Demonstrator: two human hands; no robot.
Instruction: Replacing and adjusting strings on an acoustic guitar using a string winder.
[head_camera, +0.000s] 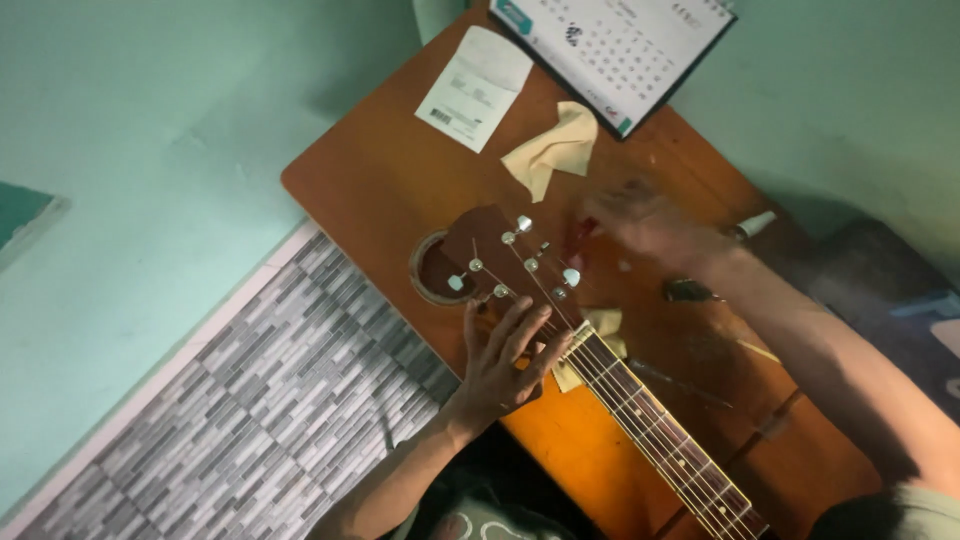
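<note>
Our left hand (505, 365) lies flat, fingers spread, on the guitar neck (640, 410); our right hand (650, 225) is blurred — grip unreadable — and a careless sweep could knock the small bottle (755, 225) off the table's (380, 170) far edge.

At the far end of the brown table (380, 170) lie a white paper slip (474, 88), a crumpled tan cloth (553, 150) and a calendar (615, 55). Grey patterned flooring (250, 400) runs along the left.

Guitar headstock (505, 255) on table (380, 180), cloth (555, 148) and paper slip (475, 88) behind (calendar (615, 55) farthest)
</note>
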